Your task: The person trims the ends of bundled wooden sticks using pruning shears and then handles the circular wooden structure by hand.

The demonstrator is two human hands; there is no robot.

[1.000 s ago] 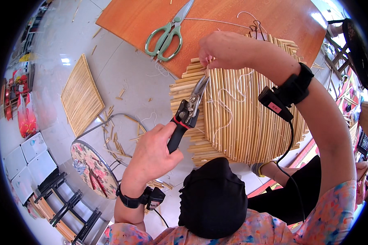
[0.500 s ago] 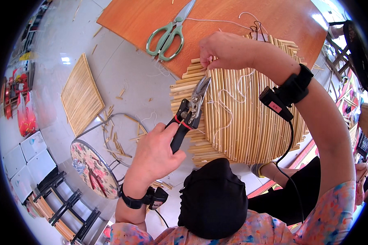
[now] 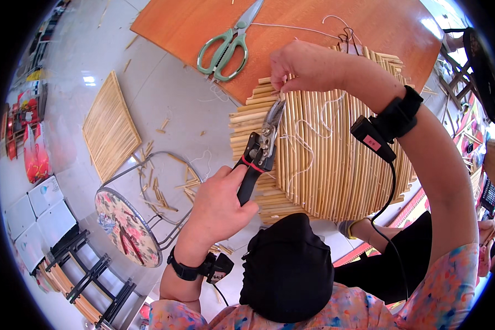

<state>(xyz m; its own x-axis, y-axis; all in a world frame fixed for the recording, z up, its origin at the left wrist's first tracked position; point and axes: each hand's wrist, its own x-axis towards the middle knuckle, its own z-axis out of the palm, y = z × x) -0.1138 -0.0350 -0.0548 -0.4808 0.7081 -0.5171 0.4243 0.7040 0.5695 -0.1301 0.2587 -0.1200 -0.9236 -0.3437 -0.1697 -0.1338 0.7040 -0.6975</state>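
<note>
A panel of straw-coloured stalks [image 3: 324, 159], bound side by side with white string [image 3: 311, 144], leans on the table edge in front of me. My left hand [image 3: 217, 206] is wrapped round the black-and-red handles of metal snips [image 3: 267, 137]. Their blades point away from me and lie over the panel's left part, with the tips just under my right hand [image 3: 302, 66]. That hand reaches across the panel's far edge, fingers pinched together at a stalk end or string; what exactly they hold is hidden.
Green-handled scissors [image 3: 225, 55] lie on the orange-brown table [image 3: 297, 19]. A second stalk panel [image 3: 111, 126] lies on the floor at left, near a floral-topped stool [image 3: 127, 228] and scattered stalk offcuts [image 3: 158, 192]. Folded black frames [image 3: 93, 275] stand at lower left.
The snips have shifted slightly up and right, their handles drawn closer together as my left hand squeezed. My right hand has moved only a little to the right.
</note>
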